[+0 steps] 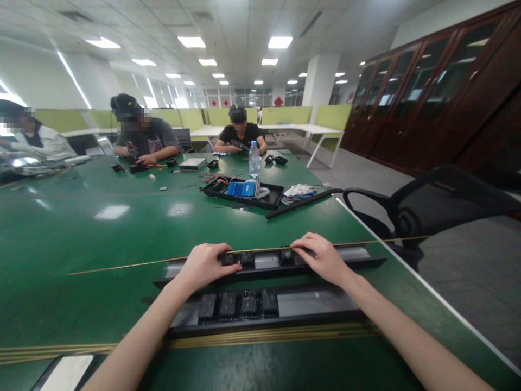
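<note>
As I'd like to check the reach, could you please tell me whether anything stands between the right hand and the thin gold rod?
Nothing visible does; the right hand is at the thin gold rod, which runs along the far black tray. The second tray lies nearer the person, not between.

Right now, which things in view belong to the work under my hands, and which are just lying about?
In the work, it seems: far channel, its small black blocks, long brass-coloured rod running along it; probably also near channel and the bundle of rods beside it.

Lying about, apparently: water bottle, black tray, white gloves, black strip.
</note>
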